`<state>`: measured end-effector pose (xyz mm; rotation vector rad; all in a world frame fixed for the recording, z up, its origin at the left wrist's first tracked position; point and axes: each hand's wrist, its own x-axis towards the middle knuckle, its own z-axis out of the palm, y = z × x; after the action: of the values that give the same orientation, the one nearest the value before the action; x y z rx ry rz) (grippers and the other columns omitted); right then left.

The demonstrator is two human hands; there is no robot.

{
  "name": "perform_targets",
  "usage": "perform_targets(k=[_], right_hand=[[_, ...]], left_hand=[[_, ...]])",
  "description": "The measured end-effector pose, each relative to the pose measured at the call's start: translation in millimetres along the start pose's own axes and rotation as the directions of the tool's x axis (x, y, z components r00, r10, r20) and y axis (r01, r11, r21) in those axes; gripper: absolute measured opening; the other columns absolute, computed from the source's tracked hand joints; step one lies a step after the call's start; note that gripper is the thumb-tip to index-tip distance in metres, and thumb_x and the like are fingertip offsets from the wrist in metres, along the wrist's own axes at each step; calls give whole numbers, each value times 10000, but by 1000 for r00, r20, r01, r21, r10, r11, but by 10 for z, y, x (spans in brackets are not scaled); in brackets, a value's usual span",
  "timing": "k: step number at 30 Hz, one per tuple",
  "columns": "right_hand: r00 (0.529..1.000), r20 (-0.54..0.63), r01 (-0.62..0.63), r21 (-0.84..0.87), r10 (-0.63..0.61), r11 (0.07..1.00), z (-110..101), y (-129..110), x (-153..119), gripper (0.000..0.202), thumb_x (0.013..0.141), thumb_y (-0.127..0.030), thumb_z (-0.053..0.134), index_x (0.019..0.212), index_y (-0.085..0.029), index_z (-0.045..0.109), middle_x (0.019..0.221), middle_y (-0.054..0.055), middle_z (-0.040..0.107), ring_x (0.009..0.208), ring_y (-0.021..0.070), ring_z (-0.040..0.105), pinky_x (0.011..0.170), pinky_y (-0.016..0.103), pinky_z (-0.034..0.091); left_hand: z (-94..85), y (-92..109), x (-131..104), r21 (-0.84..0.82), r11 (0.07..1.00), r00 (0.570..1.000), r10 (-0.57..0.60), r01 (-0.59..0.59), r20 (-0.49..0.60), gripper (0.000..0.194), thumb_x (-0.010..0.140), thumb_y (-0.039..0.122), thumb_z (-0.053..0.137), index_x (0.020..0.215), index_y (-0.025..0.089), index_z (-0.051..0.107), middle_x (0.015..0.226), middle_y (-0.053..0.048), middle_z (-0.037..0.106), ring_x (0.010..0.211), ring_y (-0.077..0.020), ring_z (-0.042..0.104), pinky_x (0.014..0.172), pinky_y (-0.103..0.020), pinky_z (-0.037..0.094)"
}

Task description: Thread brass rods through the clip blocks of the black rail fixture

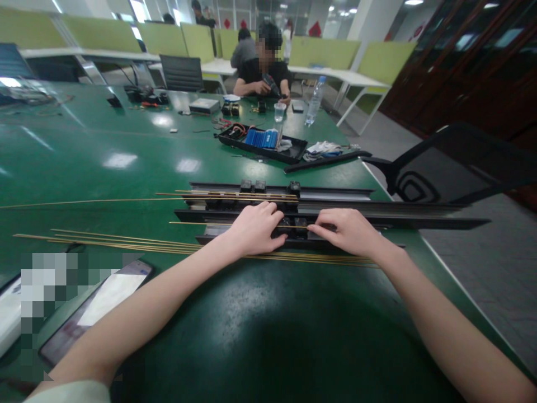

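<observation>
A thin brass-coloured rod runs lengthwise above a black rail, passing under my left hand. That hand is curled over the rail, fingers on the far side and thumb on the near side, around a small black block. Beside it sits another black block. My right hand pinches the rod's right end between thumb and fingertips. Parallel black rails lie just beyond, with more black blocks and rods on them. My left palm hides part of the rod.
Several loose rods lie along the near side of the rails. A phone is at left, partly under my forearm. Farther off are a black tray, gloves, a bottle and a seated person holding a tool. A chair stands right.
</observation>
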<state>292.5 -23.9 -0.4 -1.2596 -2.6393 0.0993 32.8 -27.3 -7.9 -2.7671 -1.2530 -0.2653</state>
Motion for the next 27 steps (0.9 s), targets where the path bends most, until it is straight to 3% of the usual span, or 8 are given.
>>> perform_targets(k=[13,27], right_hand=[[994,94,-61,33,58,998,-31,79,-6,490,998,-516,450,648,-200,584,687,29,669,631,167,573,605,299,301],[991,112,-82,82,72,993,-71,94,-9,504,1006,-506,417,630,-206,571,672,24,659,615,167,554,612,301,312]], left_hand=[[-13,17,2,-6,1000,1000,-16,16,10,396,904,492,523,1108,183,662,1065,-92,653,1047,-260,615,757,-360,511],[-16,17,3,6,1000,1000,-7,7,8,409,910,499,513,1126,183,658,1066,-89,651,1043,-262,617,752,-363,513]])
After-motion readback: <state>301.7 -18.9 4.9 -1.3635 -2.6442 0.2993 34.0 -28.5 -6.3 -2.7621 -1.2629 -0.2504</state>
